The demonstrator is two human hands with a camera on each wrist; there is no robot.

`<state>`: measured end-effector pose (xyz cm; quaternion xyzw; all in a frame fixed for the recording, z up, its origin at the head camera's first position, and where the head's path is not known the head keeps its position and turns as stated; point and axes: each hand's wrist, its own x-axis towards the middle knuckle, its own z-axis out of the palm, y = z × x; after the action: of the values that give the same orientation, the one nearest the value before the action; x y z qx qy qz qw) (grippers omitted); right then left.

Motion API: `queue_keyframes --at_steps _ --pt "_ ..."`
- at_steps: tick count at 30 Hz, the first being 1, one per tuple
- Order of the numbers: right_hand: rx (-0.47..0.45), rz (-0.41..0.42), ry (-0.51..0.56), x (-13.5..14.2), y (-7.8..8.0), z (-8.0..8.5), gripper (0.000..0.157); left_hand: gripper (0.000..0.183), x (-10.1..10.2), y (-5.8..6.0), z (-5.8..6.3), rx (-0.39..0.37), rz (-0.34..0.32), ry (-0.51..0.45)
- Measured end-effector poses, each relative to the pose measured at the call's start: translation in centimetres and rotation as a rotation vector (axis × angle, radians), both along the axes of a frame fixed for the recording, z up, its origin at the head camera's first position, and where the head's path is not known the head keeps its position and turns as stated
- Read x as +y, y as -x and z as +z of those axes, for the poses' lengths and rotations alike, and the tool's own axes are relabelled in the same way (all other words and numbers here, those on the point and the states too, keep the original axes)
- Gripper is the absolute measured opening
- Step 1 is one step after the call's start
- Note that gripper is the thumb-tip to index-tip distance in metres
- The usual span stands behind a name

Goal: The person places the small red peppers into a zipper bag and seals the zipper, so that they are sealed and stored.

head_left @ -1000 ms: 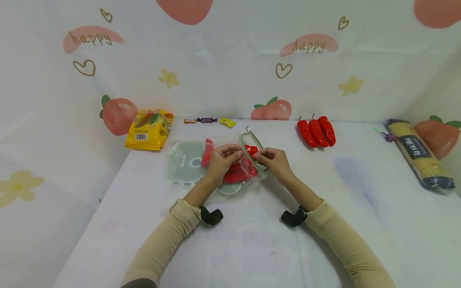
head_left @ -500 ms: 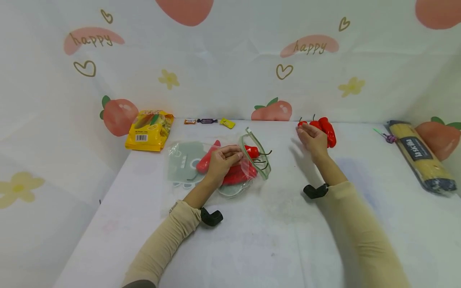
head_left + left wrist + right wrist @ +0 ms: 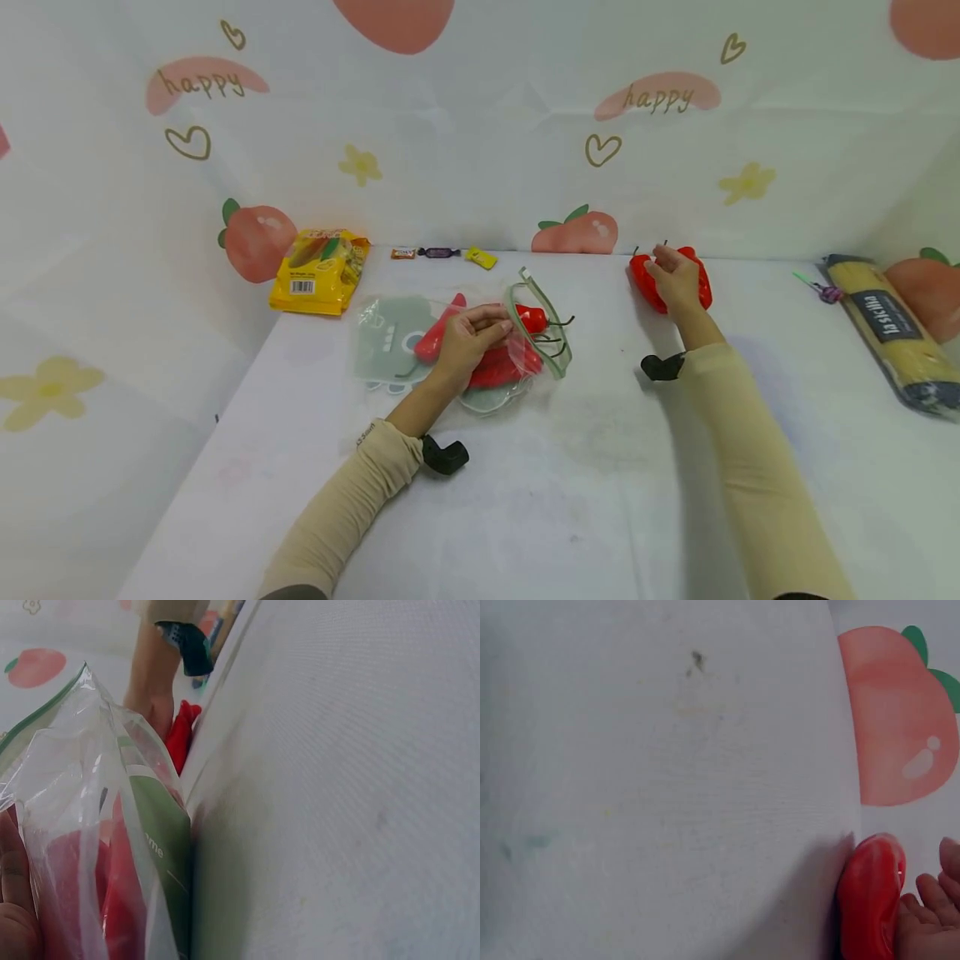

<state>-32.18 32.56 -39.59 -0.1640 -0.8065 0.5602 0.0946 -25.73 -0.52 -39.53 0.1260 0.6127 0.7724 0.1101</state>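
Note:
A clear zip bag [image 3: 386,325] with a green animal print lies on the table, its green-edged mouth gaping to the right. Several red chili peppers [image 3: 498,367] are inside, some stems poking out. My left hand [image 3: 467,346] pinches the film near the mouth; its fingers show beside the bag in the left wrist view. At the back right, my right hand [image 3: 681,287] hovers over more red chili peppers [image 3: 642,279], fingertips close to a stem and partly covering the group. In the right wrist view, its loosely bent fingers are beside a pepper [image 3: 870,900].
A yellow snack bag [image 3: 318,275] stands at the back left. Small wrapped candies [image 3: 438,252] lie along the back edge, below the printed backdrop. On the right are a lollipop [image 3: 829,293] and a pasta packet [image 3: 888,325].
My right hand has left the bag's mouth and moved right and back to the loose chili peppers. A pepper inside the bag shifted. My left hand keeps its hold; the view turned slightly left.

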Motion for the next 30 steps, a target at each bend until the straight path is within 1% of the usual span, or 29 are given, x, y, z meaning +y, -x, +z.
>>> queue_keyframes --at_steps 2,5,11,17,22,25,30 --pt "-0.011 0.006 -0.047 0.0 0.2 -0.3 0.049 0.027 0.0 0.0 0.0 0.002 -0.006 -0.003" --pt "-0.045 0.012 -0.089 -0.4 0.3 -0.6 0.051 0.027 0.0 -0.1 0.1 -0.002 -0.014 -0.005" --pt "-0.086 0.052 -0.09 -1.3 0.2 -0.7 0.056 0.026 0.0 0.1 0.0 -0.008 -0.004 0.003" --pt "-0.162 0.106 -0.094 -1.4 0.2 -0.7 0.062 0.026 -0.1 0.1 0.0 -0.001 -0.003 0.006" --pt "-0.182 0.139 -0.104 -1.5 -0.1 -0.8 0.064 0.026 0.0 0.0 0.1 0.003 -0.004 -0.003" --pt "-0.186 0.131 -0.087 -1.7 -0.3 -1.0 0.066 0.026 0.0 0.0 0.1 0.004 -0.007 -0.004" --pt "-0.144 0.102 -0.005 -2.3 -0.8 -1.0 0.071 0.026 0.1 -0.1 0.1 0.01 -0.018 -0.007"
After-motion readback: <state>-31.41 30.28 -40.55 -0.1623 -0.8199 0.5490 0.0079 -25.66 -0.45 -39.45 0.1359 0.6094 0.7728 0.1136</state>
